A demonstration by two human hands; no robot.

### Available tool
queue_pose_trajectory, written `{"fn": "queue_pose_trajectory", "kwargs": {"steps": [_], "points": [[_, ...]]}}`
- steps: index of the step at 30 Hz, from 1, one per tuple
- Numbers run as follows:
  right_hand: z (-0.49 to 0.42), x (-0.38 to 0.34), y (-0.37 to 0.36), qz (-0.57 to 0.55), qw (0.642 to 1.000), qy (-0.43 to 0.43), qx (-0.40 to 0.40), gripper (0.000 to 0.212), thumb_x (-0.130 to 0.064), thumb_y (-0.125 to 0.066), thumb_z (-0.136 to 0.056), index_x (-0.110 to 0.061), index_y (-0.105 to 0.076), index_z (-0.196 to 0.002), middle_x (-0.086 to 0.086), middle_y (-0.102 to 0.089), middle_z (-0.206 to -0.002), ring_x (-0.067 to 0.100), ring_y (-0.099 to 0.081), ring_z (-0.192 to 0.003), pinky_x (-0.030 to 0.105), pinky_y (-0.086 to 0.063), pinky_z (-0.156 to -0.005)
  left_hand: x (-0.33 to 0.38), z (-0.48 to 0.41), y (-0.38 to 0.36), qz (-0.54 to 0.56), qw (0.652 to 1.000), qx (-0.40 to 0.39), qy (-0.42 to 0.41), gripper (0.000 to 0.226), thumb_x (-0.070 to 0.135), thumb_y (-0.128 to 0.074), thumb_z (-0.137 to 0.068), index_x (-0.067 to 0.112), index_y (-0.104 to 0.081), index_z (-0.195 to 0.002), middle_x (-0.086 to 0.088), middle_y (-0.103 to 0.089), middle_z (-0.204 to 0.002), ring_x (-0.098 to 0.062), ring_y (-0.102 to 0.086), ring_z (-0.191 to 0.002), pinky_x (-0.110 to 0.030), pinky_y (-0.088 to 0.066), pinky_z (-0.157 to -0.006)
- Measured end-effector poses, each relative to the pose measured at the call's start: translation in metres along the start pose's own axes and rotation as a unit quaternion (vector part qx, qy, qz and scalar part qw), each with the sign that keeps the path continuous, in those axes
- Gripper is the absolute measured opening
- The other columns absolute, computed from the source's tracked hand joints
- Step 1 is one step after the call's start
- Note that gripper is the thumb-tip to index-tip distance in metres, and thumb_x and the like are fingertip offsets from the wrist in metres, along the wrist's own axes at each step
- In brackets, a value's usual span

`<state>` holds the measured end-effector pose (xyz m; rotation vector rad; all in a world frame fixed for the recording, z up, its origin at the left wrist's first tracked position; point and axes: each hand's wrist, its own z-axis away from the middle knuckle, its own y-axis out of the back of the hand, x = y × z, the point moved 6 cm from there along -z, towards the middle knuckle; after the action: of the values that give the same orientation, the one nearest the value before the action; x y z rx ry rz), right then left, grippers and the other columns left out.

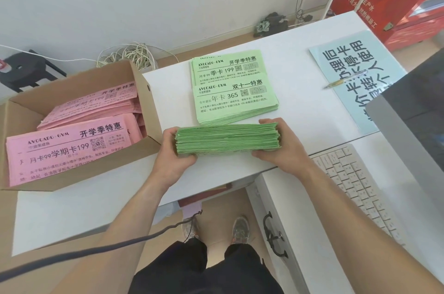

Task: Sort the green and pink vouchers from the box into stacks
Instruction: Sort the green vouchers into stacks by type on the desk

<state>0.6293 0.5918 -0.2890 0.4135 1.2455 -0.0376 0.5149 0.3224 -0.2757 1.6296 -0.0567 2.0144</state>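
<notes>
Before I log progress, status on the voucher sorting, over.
Left hand, right hand grip green bundle at its ends. Pink vouchers in box. Green stacks just behind, nothing between.

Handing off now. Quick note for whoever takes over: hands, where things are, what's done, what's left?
Hands: left hand and right hand each grip an end of the green bundle, stood on edge on the desk.
Done: near green stack and far green stack lie flat beyond it.
Left: set this bundle down; pink vouchers are in the box, none on the desk yet.
</notes>
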Motion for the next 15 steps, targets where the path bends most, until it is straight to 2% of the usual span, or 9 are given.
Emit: {"fn": "queue_pose_trajectory", "kwargs": {"steps": [2, 4, 7, 9, 12, 15], "points": [[-0.001, -0.001, -0.001, 0.0, 1.0, -0.002, 0.005, 0.059, -0.006, -0.088, -0.074, -0.026, -0.052, -0.116, -0.018, -0.067, -0.096, -0.006, -0.064, -0.083, 0.01, -0.047, -0.07, 0.001, 0.0, -0.002, -0.008, 1.0, -0.017, -0.012, 0.07, -0.007, -0.072, -0.073, 0.023, -0.044, -0.13, 0.004, -0.058, -0.102, 0.003, -0.054, -0.081, -0.013, -0.045, -0.075], [-0.001, -0.001, -0.002, -0.005, 1.0, -0.001, 0.007, 0.061, -0.004, -0.088, -0.075, -0.027, -0.05, -0.118, -0.014, -0.065, -0.099, -0.004, -0.064, -0.083, 0.011, -0.048, -0.071, 0.002, -0.003, -0.003, -0.008, 0.999, -0.042, -0.016, 0.075, -0.007, -0.069, -0.071, 0.031, -0.046, -0.131, 0.002, -0.059, -0.105, -0.003, -0.055, -0.085, -0.016, -0.046, -0.074], [-0.003, -0.004, -0.002, -0.005, 1.0, -0.002, 0.004, 0.064, -0.006, -0.088, -0.075, -0.028, -0.055, -0.124, -0.017, -0.07, -0.102, -0.004, -0.065, -0.091, 0.011, -0.049, -0.078, 0.003, -0.009, -0.004, -0.031, 0.998, -0.055, -0.022, 0.068, -0.007, -0.07, -0.071, 0.025, -0.053, -0.128, 0.001, -0.066, -0.114, -0.005, -0.061, -0.098, -0.016, -0.048, -0.082], [-0.005, -0.003, 0.002, 0.003, 1.0, -0.006, 0.012, 0.06, -0.011, -0.091, -0.073, -0.031, -0.061, -0.121, -0.019, -0.073, -0.104, -0.002, -0.067, -0.098, 0.018, -0.053, -0.087, 0.006, -0.011, -0.002, -0.049, 0.998, -0.046, -0.014, 0.059, -0.011, -0.073, -0.076, 0.02, -0.056, -0.124, 0.0, -0.069, -0.11, -0.001, -0.062, -0.095, -0.014, -0.046, -0.082], [-0.003, -0.002, 0.004, 0.006, 1.0, -0.016, 0.02, 0.06, -0.014, -0.09, -0.074, -0.034, -0.058, -0.121, -0.025, -0.07, -0.106, 0.0, -0.068, -0.1, 0.031, -0.055, -0.091, 0.004, -0.012, 0.002, -0.059, 0.997, -0.042, 0.004, 0.059, -0.005, -0.076, -0.077, 0.02, -0.052, -0.126, 0.006, -0.068, -0.109, 0.007, -0.061, -0.095, -0.011, -0.045, -0.083], [0.001, -0.005, -0.002, -0.025, 0.999, -0.024, 0.016, 0.071, -0.011, -0.092, -0.07, -0.031, -0.051, -0.125, -0.028, -0.067, -0.109, -0.004, -0.067, -0.101, 0.026, -0.056, -0.087, -0.002, -0.013, 0.003, -0.055, 0.997, -0.054, 0.026, 0.071, 0.01, -0.08, -0.068, 0.034, -0.046, -0.125, 0.009, -0.068, -0.113, -0.003, -0.063, -0.109, -0.023, -0.048, -0.094]]}}
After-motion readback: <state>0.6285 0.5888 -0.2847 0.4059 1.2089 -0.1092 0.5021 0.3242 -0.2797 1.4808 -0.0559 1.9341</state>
